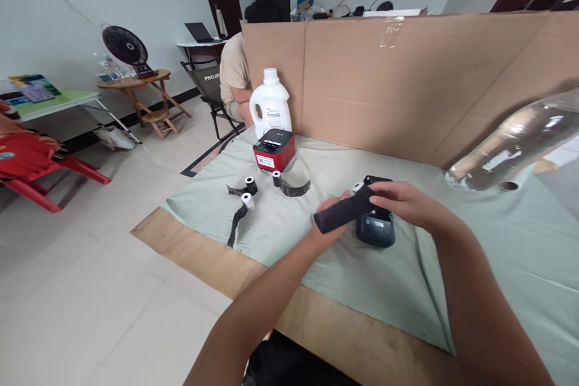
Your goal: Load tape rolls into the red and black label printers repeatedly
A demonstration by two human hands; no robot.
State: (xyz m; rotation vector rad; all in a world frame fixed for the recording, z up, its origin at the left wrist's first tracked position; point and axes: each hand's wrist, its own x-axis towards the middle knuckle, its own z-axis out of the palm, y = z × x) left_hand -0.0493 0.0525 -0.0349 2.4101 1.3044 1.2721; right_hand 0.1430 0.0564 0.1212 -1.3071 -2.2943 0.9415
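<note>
A small paper roll with a dark strip hanging off it [344,210] is held between my hands, its white core end at the top. My left hand [326,237] supports it from below, partly hidden behind the strip. With thumb and fingers, my right hand [404,202] pinches the roll's right end. Just behind and under the right hand sits a dark portable printer [375,232], its lid apparently raised. Farther left lie three more small rolls with dark strips: one roll [247,201], another roll [250,185] and a third roll [294,188].
A red and black printer [275,151] stands before a white jug [270,105]. A cardboard panel [353,84] walls off the back. Clear plastic wrapping [515,145] bulges at right. A person [235,66] sits beyond the green cloth [203,193].
</note>
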